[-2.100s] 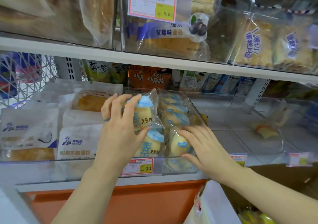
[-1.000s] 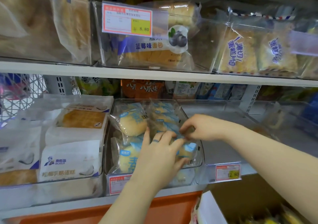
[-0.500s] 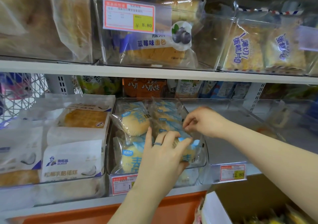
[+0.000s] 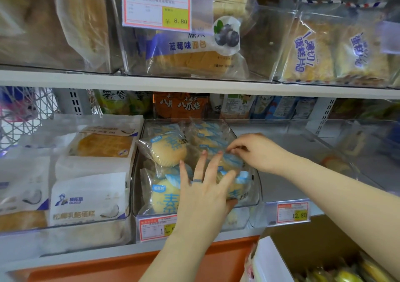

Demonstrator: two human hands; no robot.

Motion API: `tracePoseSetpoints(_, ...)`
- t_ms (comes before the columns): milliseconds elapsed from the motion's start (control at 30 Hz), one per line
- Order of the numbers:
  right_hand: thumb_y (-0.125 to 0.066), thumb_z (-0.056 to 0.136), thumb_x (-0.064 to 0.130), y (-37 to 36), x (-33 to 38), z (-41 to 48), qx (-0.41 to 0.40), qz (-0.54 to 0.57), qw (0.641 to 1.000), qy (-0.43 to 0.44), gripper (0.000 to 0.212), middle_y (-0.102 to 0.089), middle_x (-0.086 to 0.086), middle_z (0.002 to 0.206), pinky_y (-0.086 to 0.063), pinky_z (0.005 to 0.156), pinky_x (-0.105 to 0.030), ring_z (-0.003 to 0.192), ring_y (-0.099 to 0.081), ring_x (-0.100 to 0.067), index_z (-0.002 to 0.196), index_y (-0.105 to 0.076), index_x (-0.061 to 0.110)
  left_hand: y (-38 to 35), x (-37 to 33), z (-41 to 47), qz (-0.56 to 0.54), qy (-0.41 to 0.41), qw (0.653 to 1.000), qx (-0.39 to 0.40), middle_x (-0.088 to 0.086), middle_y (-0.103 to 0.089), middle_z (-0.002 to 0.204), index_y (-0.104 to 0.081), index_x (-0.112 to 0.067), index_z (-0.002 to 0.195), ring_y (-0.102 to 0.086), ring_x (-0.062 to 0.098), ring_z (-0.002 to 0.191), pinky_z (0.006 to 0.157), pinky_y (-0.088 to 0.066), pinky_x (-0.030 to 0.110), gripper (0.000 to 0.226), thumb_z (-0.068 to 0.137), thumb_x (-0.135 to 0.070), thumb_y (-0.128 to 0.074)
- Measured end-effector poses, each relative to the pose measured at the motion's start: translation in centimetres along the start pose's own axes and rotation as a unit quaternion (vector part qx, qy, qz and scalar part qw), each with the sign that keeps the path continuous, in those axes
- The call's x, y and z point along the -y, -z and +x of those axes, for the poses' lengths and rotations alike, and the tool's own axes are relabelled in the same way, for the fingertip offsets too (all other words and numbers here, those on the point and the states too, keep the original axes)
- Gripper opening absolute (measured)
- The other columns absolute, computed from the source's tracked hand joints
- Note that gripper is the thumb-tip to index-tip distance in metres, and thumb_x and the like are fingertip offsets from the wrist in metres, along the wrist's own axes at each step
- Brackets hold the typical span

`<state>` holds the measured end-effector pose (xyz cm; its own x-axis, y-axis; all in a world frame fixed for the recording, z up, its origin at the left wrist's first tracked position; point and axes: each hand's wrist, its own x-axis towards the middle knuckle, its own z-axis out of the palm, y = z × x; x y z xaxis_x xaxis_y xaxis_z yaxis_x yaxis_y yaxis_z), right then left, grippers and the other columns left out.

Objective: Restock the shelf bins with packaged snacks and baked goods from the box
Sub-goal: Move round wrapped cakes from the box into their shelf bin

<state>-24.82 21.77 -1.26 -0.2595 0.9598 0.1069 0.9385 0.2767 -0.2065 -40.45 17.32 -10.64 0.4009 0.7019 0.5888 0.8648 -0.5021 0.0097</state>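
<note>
A clear shelf bin [image 4: 256, 197] on the middle shelf holds several wrapped yellow buns with blue print [image 4: 166, 151]. My left hand [image 4: 203, 193] lies over the front right bun pack [image 4: 240, 186], with its fingers spread and straight, pressing on it. My right hand [image 4: 257, 151] reaches in from the right and pinches the wrapper of a bun pack [image 4: 229, 158] just behind. The cardboard box [image 4: 313, 236] sits at the lower right, with yellow packs [image 4: 346, 275] inside.
White cake packs [image 4: 91, 199] fill the bin to the left. A clear bin [image 4: 287, 149] with a 12.80 price tag [image 4: 293, 213] stands to the right. Blueberry bread [image 4: 186, 50] and sliced cake bins sit on the upper shelf. An orange ledge [image 4: 121, 266] runs below.
My left hand has moved from the left buns to the front right pack and its fingers have straightened. My right hand has moved back and now pinches a wrapper behind.
</note>
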Motion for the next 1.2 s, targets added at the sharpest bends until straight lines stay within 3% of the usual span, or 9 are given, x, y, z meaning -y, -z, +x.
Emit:
tracePoseSetpoints(133,-0.030,0.097,0.048,-1.6,1.0,-2.8,0.027,-0.019,0.997,0.070,0.051,-0.051,0.000,0.136,-0.030,0.110,-0.035,0.126,-0.043,-0.015,0.136,-0.050,0.021,0.1,0.7,-0.8,0.009,-0.039,0.999,-0.025,0.011,-0.046,0.143,-0.054,-0.026,0.122,-0.041,0.036,0.134,0.098,-0.034,0.071,0.045,0.086,-0.052,-0.043)
tracePoseSetpoints(267,0.006,0.078,0.078,-3.5,0.2,-5.5,0.008,-0.065,0.993,0.099,0.093,-0.027,0.011,0.154,-0.011,0.118,-0.032,0.142,-0.017,-0.006,0.150,-0.024,0.027,0.1,0.9,-1.4,0.001,-0.054,0.997,-0.051,0.012,-0.048,0.142,-0.052,-0.026,0.126,-0.042,0.033,0.135,0.098,-0.031,0.073,0.042,0.089,-0.037,-0.035)
tracePoseSetpoints(433,-0.015,0.090,0.073,-4.3,-2.3,-4.8,-0.015,-0.127,0.983,0.129,0.080,-0.046,0.000,0.145,-0.015,0.113,-0.045,0.135,-0.038,-0.016,0.144,-0.040,0.019,-0.5,1.5,-0.4,0.024,-0.042,0.997,-0.053,0.007,-0.054,0.138,-0.052,-0.015,0.127,-0.046,0.026,0.133,0.105,-0.025,0.069,0.056,0.089,-0.053,-0.037)
tracePoseSetpoints(567,-0.014,0.091,0.072,-4.6,-2.4,-4.3,-0.009,-0.132,0.985,0.113,0.082,-0.052,-0.004,0.139,-0.020,0.110,-0.050,0.130,-0.046,-0.021,0.140,-0.045,0.014,-0.5,1.8,0.1,0.041,-0.041,0.998,-0.030,0.002,-0.062,0.128,-0.064,-0.019,0.121,-0.051,0.027,0.128,0.103,-0.023,0.071,0.057,0.086,-0.056,-0.037)
tracePoseSetpoints(800,-0.016,0.093,0.070,-4.4,-2.9,-5.8,-0.029,-0.212,0.966,0.146,0.073,-0.050,-0.003,0.142,-0.011,0.112,-0.046,0.136,-0.028,-0.019,0.141,-0.036,0.019,1.6,1.4,-1.6,0.020,-0.058,0.998,-0.013,0.005,-0.054,0.136,-0.048,-0.023,0.136,-0.049,0.026,0.130,0.104,-0.030,0.068,0.065,0.081,-0.058,-0.047)
tracePoseSetpoints(933,-0.022,0.085,0.076,-2.1,0.7,-5.1,-0.066,-0.119,0.979,0.149,0.078,-0.031,0.009,0.152,0.004,0.116,-0.039,0.144,-0.013,-0.012,0.148,-0.030,0.029,4.9,5.2,-1.8,-0.030,0.025,0.997,-0.060,-0.006,-0.061,0.115,-0.055,-0.028,0.118,-0.057,0.020,0.109,0.109,-0.024,0.059,0.044,0.082,-0.054,-0.050)
tracePoseSetpoints(1000,-0.035,0.083,0.070,-1.2,3.1,-3.9,-0.088,-0.063,0.981,0.158,0.075,-0.030,0.010,0.152,-0.003,0.116,-0.031,0.142,-0.019,-0.011,0.147,-0.030,0.031,6.6,7.6,-2.4,-0.012,0.075,0.996,-0.041,-0.011,-0.061,0.098,-0.063,-0.030,0.102,-0.059,0.022,0.100,0.109,-0.024,0.060,0.036,0.075,-0.054,-0.066)
tracePoseSetpoints(1133,-0.067,0.086,0.032,-0.3,7.0,0.5,-0.008,0.078,0.984,0.158,0.073,-0.027,0.004,0.154,-0.014,0.107,-0.012,0.141,-0.023,-0.010,0.148,-0.028,0.027,8.7,9.4,-3.2,-0.030,0.162,0.980,0.111,-0.021,-0.051,0.114,-0.053,-0.040,0.114,-0.048,0.011,0.120,0.115,0.000,0.054,0.050,0.072,-0.063,-0.065)
tracePoseSetpoints(1200,-0.070,0.082,0.027,-0.4,8.1,2.6,0.044,0.097,0.985,0.135,0.083,-0.020,0.006,0.157,-0.016,0.106,-0.014,0.143,-0.019,-0.009,0.150,-0.021,0.030,8.5,9.5,-3.6,-0.051,0.151,0.981,0.112,-0.021,-0.049,0.111,-0.053,-0.039,0.111,-0.045,0.012,0.124,0.115,0.001,0.055,0.051,0.069,-0.062,-0.069)
